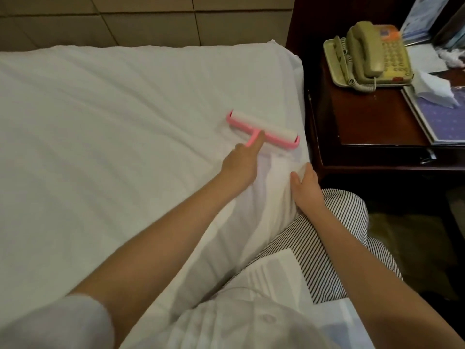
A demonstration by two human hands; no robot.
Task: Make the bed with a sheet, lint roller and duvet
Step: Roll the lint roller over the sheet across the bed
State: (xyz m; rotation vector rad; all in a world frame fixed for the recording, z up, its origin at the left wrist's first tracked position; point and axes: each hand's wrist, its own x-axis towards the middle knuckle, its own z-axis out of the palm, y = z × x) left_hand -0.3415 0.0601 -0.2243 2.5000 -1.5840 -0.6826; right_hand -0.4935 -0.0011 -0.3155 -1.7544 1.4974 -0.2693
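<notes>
The person leans over the bed from its right side, near the head end, with both bare arms stretched out over the white sheet [125, 127]. The left hand [240, 162] grips the pink handle of the lint roller [266, 124]; its fingers are curled round the handle and the index finger lies straight along it, the tip reaching the pink frame. The roller rests on the sheet close to the bed's right edge, its white roll set at a slant across the fabric, a little below the top corner of the mattress. The right hand [305, 185] lies on the sheet just beside the edge of the bed, nearer the person than the roller; the fingers are straight and together, the thumb is spread to the side, and the hand holds nothing, only presses on a raised fold of the cloth. The sheet shows soft wrinkles round both hands. Behind the bed stands a padded headboard [125, 21]. To the right, the dark wooden tabletop [364, 122] of a nightstand carries a beige telephone [370, 54], a crumpled tissue [435, 89] and a blue booklet [442, 122].
</notes>
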